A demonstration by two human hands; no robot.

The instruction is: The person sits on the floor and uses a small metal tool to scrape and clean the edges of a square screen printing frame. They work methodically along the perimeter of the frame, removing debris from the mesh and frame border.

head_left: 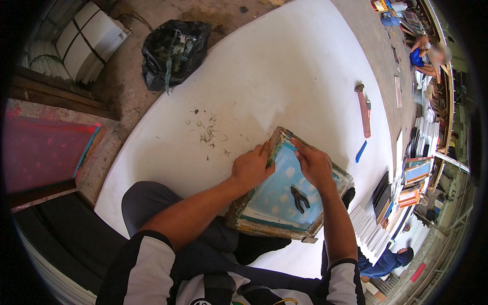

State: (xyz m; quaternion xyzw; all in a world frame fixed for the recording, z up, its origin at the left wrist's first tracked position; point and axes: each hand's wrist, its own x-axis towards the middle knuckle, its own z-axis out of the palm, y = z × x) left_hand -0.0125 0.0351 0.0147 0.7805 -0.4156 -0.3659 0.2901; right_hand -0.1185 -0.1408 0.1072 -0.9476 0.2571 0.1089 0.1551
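Tilted across my lap is a screen printing frame (252, 224), with worn wooden sides and light-blue mesh marked by pale spots. My left hand (252, 165) is closed round its left side near the far corner, the thumb lying over the rim. Over the mesh's far end reaches my right hand (316, 163). Its fingers are stretched out and apart from the thumb, fingertips touching the inner edge of the far side. Dark-handled pliers (300, 200) lie on the mesh just below my right hand, held by neither hand.
A white board (284, 66) spreads beneath me, with staple-like scraps (208, 133) on it. On its right lie a hammer (364, 112) and a blue strip (361, 151). A black plastic bag (175, 53) stands far left; a red-meshed frame (46, 152) lies left. Two people sit at right.
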